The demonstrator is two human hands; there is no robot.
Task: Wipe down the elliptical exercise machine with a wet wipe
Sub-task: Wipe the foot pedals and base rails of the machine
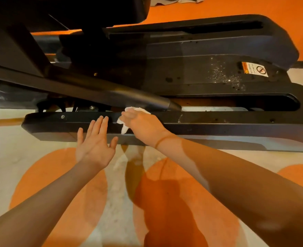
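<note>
R hand fingers grip wet wipe on elliptical rail; L hand open, prob. touching rail.

Pale floor with large orange ovals, solid orange beyond, warm light, crumpled grey cloth

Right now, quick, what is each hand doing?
Left hand: open, fingers spread, holding nothing, at the near rail.
Right hand: closed on the white wet wipe, pressing it to that rail.
</note>
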